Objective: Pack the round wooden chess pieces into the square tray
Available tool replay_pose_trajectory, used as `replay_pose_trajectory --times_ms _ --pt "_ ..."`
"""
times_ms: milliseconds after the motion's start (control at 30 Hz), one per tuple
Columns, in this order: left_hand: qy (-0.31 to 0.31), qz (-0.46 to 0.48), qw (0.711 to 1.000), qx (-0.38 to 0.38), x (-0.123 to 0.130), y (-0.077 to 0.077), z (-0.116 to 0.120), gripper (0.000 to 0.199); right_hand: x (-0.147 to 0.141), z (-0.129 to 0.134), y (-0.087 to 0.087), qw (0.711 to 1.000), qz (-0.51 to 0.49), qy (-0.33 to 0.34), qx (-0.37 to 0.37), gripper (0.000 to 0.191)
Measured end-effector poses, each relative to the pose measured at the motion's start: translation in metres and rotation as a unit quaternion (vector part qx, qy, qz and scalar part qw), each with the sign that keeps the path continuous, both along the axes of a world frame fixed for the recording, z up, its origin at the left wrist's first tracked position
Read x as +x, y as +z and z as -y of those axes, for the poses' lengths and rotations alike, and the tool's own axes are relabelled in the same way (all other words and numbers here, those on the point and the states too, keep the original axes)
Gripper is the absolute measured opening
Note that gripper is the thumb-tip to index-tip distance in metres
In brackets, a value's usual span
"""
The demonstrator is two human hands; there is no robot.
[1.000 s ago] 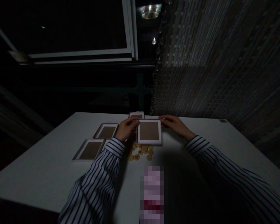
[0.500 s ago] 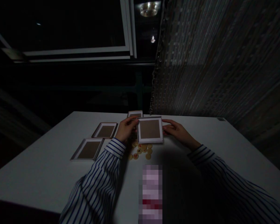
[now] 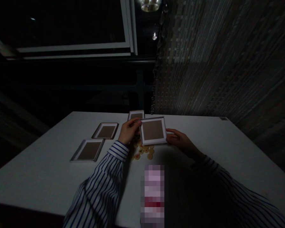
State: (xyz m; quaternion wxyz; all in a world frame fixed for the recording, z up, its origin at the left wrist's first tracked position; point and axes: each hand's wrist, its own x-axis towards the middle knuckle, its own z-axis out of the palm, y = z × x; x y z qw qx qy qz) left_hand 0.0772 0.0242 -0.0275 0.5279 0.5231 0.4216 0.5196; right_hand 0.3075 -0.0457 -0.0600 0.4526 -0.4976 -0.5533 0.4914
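Note:
A shallow square box lid (image 3: 153,130), white inside with a brown-grey centre, is held up over the table, its inside facing me. My left hand (image 3: 129,130) grips its left edge, thumb in front. The fingers of my right hand (image 3: 179,140) are at its right edge. Several round yellowish pieces (image 3: 145,149), some with red or dark marks, lie on the table below and partly behind the lid. Just behind it lies another shallow box part (image 3: 136,115), partly covered by the lid and my left hand.
Left of my hands, a brown-rimmed box part (image 3: 106,131) and a pale-rimmed one (image 3: 88,150) lie on the white table (image 3: 38,164). A pixelated pinkish strip (image 3: 153,190) is at the near middle. A bead curtain (image 3: 199,63) hangs behind.
The held lid has tilted slightly, its right side lower, and my right hand has shifted a little down along its edge. The whole view has moved slightly.

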Motion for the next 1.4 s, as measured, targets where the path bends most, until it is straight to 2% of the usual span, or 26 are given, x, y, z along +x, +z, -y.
replay_pose_trajectory --times_ms 333,500,700,867,1000,1167,1400 --pt "-0.013 -0.012 1.000 -0.008 0.006 -0.009 0.007 0.046 0.003 0.013 -0.003 1.000 0.002 -0.020 0.021 0.048" --pt "-0.018 0.032 0.999 -0.025 0.009 -0.014 0.012 0.054 0.004 0.018 -0.002 0.999 -0.001 -0.038 0.025 0.049" --pt "-0.047 0.037 0.998 -0.027 0.011 -0.028 0.023 0.050 0.008 0.026 -0.006 0.998 -0.011 -0.054 0.027 0.049" --pt "-0.071 0.043 0.995 -0.059 0.013 -0.039 0.033 0.051 0.012 0.032 -0.013 0.997 -0.027 -0.068 0.028 0.047" --pt "-0.095 0.022 0.993 -0.061 0.015 -0.041 0.040 0.054 0.015 0.035 -0.018 0.997 -0.016 -0.073 0.036 0.046" --pt "-0.094 -0.007 0.994 -0.055 0.019 -0.044 0.047 0.054 0.019 0.042 -0.024 0.996 -0.012 -0.077 0.053 0.043" --pt "-0.119 -0.001 0.992 -0.042 0.025 -0.047 0.053 0.056 0.020 0.049 -0.032 0.992 -0.008 -0.091 0.082 0.043"
